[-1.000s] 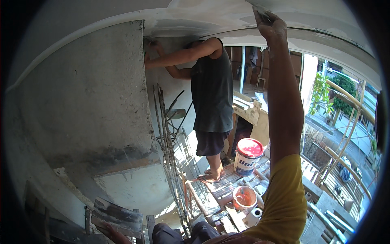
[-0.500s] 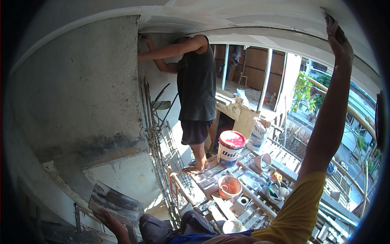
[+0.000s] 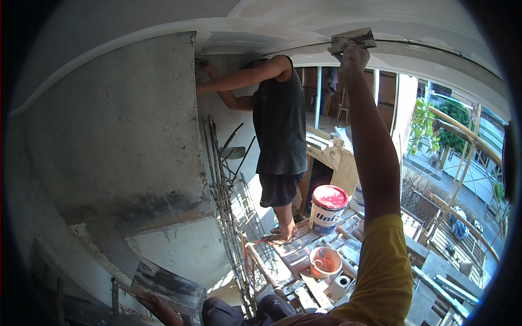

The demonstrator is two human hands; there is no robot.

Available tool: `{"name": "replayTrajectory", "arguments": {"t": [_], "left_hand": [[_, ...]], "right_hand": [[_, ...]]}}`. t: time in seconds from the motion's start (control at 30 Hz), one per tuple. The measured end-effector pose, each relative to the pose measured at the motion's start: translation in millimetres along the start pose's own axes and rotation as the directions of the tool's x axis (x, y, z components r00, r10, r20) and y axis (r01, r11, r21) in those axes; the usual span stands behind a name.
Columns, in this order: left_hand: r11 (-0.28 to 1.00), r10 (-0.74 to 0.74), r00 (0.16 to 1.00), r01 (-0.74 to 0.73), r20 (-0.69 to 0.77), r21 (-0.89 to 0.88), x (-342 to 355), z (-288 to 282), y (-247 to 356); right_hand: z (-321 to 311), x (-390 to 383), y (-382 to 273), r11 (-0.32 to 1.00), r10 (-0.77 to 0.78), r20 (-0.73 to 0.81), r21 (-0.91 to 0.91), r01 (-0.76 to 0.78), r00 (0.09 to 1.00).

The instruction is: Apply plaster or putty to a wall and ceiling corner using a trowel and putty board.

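Note:
My right hand (image 3: 353, 60) is raised high, closed on a wide flat putty knife (image 3: 352, 37). Its blade lies at or against the pale, patched ceiling (image 3: 293, 27), beside a long dark seam. At the lower left, my left hand (image 3: 149, 300) grips a wide metal blade or board (image 3: 166, 285) smeared with grey and dark compound. My yellow-sleeved right arm crosses the right half of the view, and my bent knees show at the bottom edge.
A co-worker (image 3: 280, 130) in a dark sleeveless top stands barefoot on a plank platform (image 3: 291, 247), arms up at the concrete wall (image 3: 119, 125). Beside them are rebar (image 3: 217, 179), a red-lidded bucket (image 3: 329, 212) and an open orange bucket (image 3: 325, 262). Bamboo railings (image 3: 462, 130) line the right side.
My right hand swung out to the right, then came back left and slightly lower, the blade turning crosswise. The left hand's board shifts slightly with the camera. The co-worker holds the same pose.

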State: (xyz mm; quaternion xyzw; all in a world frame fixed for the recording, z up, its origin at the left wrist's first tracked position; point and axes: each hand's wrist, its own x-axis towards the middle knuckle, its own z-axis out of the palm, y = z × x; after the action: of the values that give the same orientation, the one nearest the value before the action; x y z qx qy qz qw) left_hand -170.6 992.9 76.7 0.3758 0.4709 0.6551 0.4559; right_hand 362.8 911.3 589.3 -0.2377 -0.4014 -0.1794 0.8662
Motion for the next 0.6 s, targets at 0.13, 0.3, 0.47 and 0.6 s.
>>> {"name": "replayTrajectory", "arguments": {"t": [0.13, 0.3, 0.47, 0.6], "left_hand": [[0.912, 0.295, 0.952, -0.254, -0.085, 0.322, 20.7, -54.9, -42.1], [-0.616, 0.725, 0.408, 0.021, 0.556, 0.788, 57.6, -181.3, -125.4], [-0.704, 0.706, 0.046, 0.155, 0.707, 0.693, 61.9, -260.0, -141.2], [-0.36, 0.533, 0.832, 0.056, 0.156, 0.931, 21.4, -214.5, -116.7]], "right_hand": [[31.2, 54.2, 102.2, 0.988, 0.119, -0.175, -0.079, -0.135, 0.977], [81.8, 84.2, 181.0, 0.972, -0.059, -0.51, -0.227, -0.067, 0.858], [126.1, 93.6, 201.5, 0.999, -0.035, -0.521, -0.049, 0.011, 0.853], [190.7, 76.9, 224.0, 0.94, 0.062, -0.55, 0.313, 0.136, 0.833]]}}
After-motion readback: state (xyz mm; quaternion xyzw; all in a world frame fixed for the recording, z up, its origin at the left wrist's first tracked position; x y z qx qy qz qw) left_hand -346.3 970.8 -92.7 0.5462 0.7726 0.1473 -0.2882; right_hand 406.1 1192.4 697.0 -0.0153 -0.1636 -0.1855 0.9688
